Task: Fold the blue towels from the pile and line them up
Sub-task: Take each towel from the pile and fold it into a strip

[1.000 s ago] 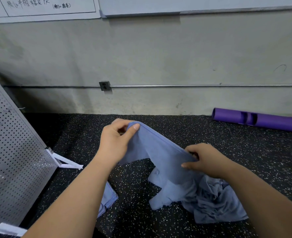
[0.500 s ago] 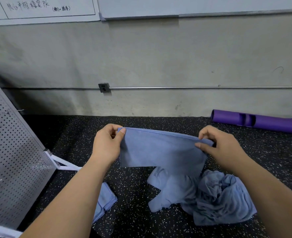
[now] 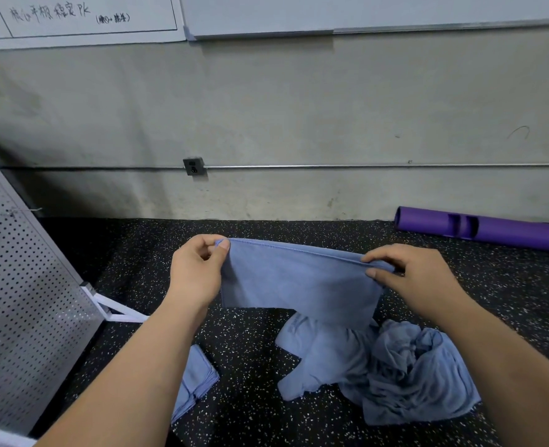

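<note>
Since a second ago the right grip [image 3: 411,280] has lifted off the pile [image 3: 405,372] and drawn the towel [image 3: 299,282] taut. It pinches the 3 o'clock corner and the left grip [image 3: 195,272] the 9 o'clock one, so the cloth hangs flat above the floor [image 3: 260,414], probably to square its top edge before the next fold. A folded towel [image 3: 197,380] at 7 o'clock is half hidden by the left forearm. How many towels the pile holds cannot be told.

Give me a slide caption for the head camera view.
Left hand and right hand pinch a blue cloth towel spread above the crumpled blue towel pile.
</note>
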A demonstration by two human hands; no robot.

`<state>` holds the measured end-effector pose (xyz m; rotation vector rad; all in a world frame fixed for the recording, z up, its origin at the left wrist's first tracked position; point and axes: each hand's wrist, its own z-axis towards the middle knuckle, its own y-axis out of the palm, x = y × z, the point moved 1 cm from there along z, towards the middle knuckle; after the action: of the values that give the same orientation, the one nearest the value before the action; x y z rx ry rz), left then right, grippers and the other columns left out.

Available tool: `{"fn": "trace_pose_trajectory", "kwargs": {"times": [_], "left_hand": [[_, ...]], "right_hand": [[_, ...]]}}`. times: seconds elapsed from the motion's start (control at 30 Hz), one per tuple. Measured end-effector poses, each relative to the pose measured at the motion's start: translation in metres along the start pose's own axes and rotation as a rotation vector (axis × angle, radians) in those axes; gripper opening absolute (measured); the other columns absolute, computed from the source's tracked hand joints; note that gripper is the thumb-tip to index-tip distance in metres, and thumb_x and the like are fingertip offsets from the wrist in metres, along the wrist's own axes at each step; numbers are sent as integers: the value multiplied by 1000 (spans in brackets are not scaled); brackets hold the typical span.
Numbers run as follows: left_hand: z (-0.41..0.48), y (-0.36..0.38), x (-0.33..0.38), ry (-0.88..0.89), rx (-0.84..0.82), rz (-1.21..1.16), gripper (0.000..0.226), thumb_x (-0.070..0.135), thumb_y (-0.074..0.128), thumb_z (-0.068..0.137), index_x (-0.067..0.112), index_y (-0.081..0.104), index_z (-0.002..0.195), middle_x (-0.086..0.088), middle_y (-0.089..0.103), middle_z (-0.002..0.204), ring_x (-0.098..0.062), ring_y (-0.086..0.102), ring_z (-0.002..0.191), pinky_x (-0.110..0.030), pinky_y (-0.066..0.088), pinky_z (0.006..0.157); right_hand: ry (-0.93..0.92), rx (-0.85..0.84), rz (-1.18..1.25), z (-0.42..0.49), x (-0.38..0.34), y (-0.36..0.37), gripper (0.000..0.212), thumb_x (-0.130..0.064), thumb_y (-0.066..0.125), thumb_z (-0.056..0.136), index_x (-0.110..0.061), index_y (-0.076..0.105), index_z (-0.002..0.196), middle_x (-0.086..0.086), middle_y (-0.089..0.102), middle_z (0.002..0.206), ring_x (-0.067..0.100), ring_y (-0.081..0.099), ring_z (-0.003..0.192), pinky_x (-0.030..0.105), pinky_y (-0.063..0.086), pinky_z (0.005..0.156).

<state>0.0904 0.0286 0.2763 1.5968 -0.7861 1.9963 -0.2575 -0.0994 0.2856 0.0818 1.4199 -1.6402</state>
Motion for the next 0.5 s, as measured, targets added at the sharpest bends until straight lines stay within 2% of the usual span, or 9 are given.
{"fn": "trace_pose_trajectory", "kwargs": {"times": [0.07, 0.2, 0.3, 0.37, 0.43, 0.5], "left_hand": [[-1, 0, 1, 9, 1, -5, 7, 21, 70, 102, 19, 76, 98, 4, 66, 82, 4, 49, 62, -25, 41, 66], [-1, 1, 2, 1, 11, -25, 7, 19, 69, 103, 19, 76, 101, 4, 66, 80, -1, 50, 66, -24, 41, 65], [0, 4, 1, -23, -14, -33, 7, 18, 66, 104, 18, 73, 103, -1, 64, 85, -11, 51, 74, -20, 42, 61], [-1, 6, 2, -30, -17, -21, 9, 17, 62, 104, 18, 71, 100, 0, 64, 88, -12, 52, 79, -25, 42, 66], [-3, 8, 3, -48, 7, -31, 15, 13, 58, 103, 20, 69, 96, 4, 65, 92, -13, 52, 82, -31, 41, 73], [-7, 12, 8, -64, 24, -56, 20, 11, 52, 100, 20, 68, 93, 7, 66, 96, -11, 53, 87, -32, 39, 77]], "right_hand": [[-6, -13, -41, 0, 0, 1, 26, -23, 88, 86, -43, 79, 100, -24, 74, 96, -4, 66, 92, 8, 45, 76], [4, -31, -109, 2, 1, 6, 27, -24, 87, 86, -46, 74, 93, -20, 71, 93, -2, 64, 87, 24, 52, 80], [-28, -4, -112, 1, -2, 8, 23, -20, 83, 88, -40, 72, 91, -20, 69, 90, -1, 62, 85, 15, 44, 74], [-64, 30, -93, 0, -8, 8, 21, -17, 78, 92, -37, 70, 94, -18, 67, 88, 3, 62, 83, 15, 41, 70], [-90, 57, -55, -1, -15, 8, 21, -17, 72, 97, -37, 65, 97, -16, 66, 90, 7, 61, 79, 23, 45, 68], [-114, 70, -26, -2, -24, 9, 20, -17, 66, 100, -37, 62, 99, -17, 63, 91, 6, 59, 80, 25, 44, 67]]}}
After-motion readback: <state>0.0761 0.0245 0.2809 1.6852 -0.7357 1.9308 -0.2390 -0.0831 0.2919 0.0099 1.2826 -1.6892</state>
